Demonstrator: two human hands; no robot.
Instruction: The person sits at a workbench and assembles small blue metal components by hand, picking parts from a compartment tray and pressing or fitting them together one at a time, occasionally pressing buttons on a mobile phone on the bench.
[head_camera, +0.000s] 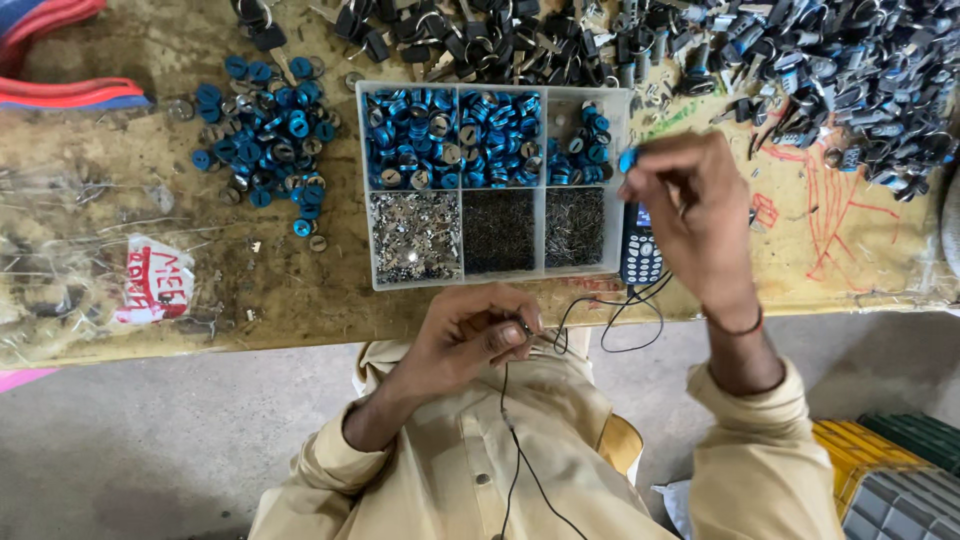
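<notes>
Head view: right hand (690, 205) grip pinches a small round blue cap (627, 159); left hand (470, 335) curled shut.

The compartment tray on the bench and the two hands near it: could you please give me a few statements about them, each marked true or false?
1. The right hand pinches a small blue part at the edge of the compartment tray. True.
2. The tray's upper compartments hold blue ring-shaped parts. True.
3. The left hand reaches into the tray. False: it is curled at the bench edge, off the tray, close to the body.
4. A loose pile of blue parts lies to the right of the tray. False: it lies to the tray's left.
5. A keypad phone lies beside the tray under the right hand. True.
</notes>
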